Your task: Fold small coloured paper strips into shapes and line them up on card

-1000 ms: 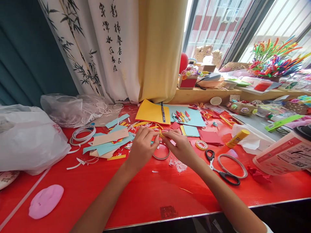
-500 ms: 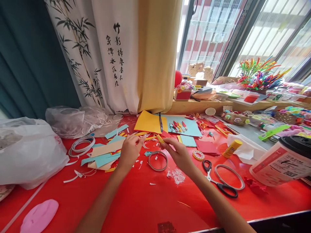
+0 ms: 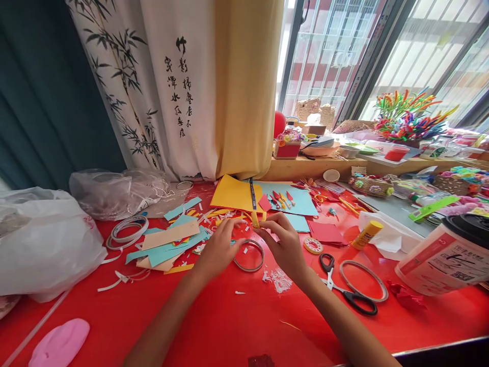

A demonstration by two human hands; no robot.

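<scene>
Between the fingertips of my right hand (image 3: 284, 243) is a small folded piece of yellow paper (image 3: 255, 220), held up above the table. My left hand (image 3: 218, 251) reaches in from the left with thumb and fingers apart, close to the paper and with nothing seen in it. Below the two hands a thin ring (image 3: 248, 268) lies flat, probably a tape roll. A yellow sheet (image 3: 233, 192) and a blue sheet (image 3: 305, 201) with small red and yellow paper pieces lie behind. Scissors (image 3: 355, 299) rest right of my right hand.
Paper scraps and strips (image 3: 168, 239) spread at left, beside tape rolls (image 3: 128, 230) and a white plastic bag (image 3: 49, 239). A glue stick (image 3: 367, 234), red paper (image 3: 327, 231) and a large cup (image 3: 445, 255) stand or lie at right. Pink clay-like stuff (image 3: 59, 341) is at front left.
My left hand has moved right, toward the yellow paper, and its fingers have spread. The right hand keeps hold of the paper, now turned more upright and showing a fold.
</scene>
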